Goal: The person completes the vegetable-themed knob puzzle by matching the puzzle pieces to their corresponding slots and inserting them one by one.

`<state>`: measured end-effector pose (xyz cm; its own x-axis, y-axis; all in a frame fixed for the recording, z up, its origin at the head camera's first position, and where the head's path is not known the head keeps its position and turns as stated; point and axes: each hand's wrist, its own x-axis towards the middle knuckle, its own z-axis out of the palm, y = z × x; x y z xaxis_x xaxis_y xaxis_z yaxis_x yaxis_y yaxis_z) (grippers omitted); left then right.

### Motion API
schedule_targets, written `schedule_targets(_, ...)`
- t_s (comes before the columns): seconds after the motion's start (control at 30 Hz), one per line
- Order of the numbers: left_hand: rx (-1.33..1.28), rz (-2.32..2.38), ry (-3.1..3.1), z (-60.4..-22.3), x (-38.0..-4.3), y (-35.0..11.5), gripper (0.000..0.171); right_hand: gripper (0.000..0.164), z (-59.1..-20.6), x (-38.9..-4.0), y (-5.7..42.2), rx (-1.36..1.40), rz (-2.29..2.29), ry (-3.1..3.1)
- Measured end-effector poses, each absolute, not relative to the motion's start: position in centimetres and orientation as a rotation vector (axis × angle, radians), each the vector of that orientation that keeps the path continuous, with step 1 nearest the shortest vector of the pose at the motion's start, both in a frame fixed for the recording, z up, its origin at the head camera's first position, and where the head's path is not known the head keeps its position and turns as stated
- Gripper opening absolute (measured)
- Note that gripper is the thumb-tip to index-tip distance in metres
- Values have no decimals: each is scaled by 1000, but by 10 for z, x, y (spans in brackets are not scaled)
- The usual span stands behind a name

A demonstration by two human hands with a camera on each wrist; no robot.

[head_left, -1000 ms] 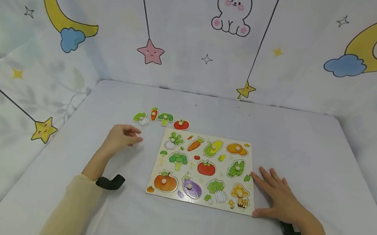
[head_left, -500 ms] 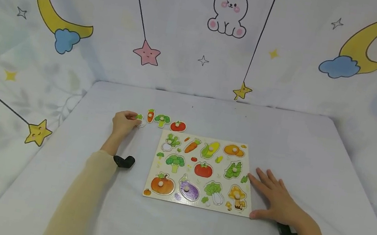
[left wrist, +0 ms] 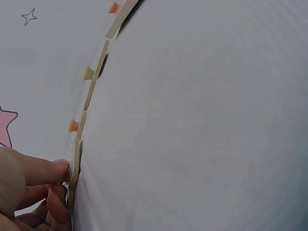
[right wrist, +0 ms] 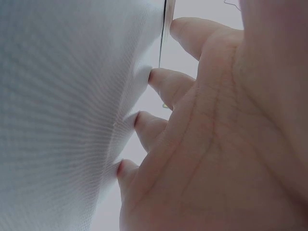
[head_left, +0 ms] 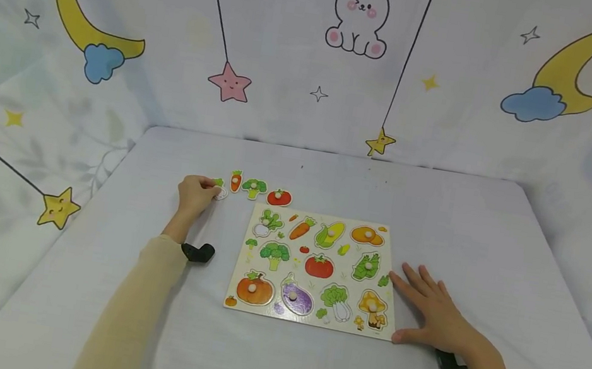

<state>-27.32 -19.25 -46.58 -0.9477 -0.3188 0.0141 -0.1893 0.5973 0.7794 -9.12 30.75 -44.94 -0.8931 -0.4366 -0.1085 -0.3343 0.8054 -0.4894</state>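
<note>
Here I count four loose pieces and one board; left hand pinches the flat, green-and-white piece, right hand splayed wide.

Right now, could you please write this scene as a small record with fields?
Left hand: pinches the flat green-and-white leafy vegetable piece
Right hand: fingers spread, at the right edge of the cream rectangular puzzle board
Other loose pieces, left to right in head view: orange carrot piece, green broccoli piece, red tomato piece
Board places without knob: carrot, broccoli, tomato, leafy vegetable
Surface: white cloth-covered table
</note>
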Motion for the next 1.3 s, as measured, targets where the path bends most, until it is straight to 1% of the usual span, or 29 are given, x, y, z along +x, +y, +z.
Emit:
schedule_targets(0.2, 386, -1261, -2634, -459, -264, -198, 22, 108, -450, -91, 307, -637, -690, 2798)
schedule_targets(0.37, 266, -1269, -2657, -447, -250, -183, 20, 109, -453, -93, 309, -613, -664, 2795)
schedule_targets(0.5, 87, -1268, -2691, -440, -232, -156, 18, 109, -454, -93, 310, -603, -671, 2785)
schedule_targets(0.63, -169, -1265, -2686, -437, -208, -119, 11, 109, -455, -93, 311, -600, -676, 2784)
schedule_targets(0.8, -499, -1298, -2694, -435, -172, -70, 7, 109, -455, -92, 310, -589, -672, 2784)
schedule_targets(0.93, -698, -1322, -2705, -435, -145, -40, 6, 109, -454, -92, 309, -584, -676, 2774)
schedule_targets(1.13, -868, -1333, -2745, -434, -121, -6, 6, 108, -453, -92, 309, -599, -678, 2775)
schedule_targets(1.3, -920, -1215, -2845, -438, -112, 12, 7, 108, -453, -92, 310, -602, -696, 2774)
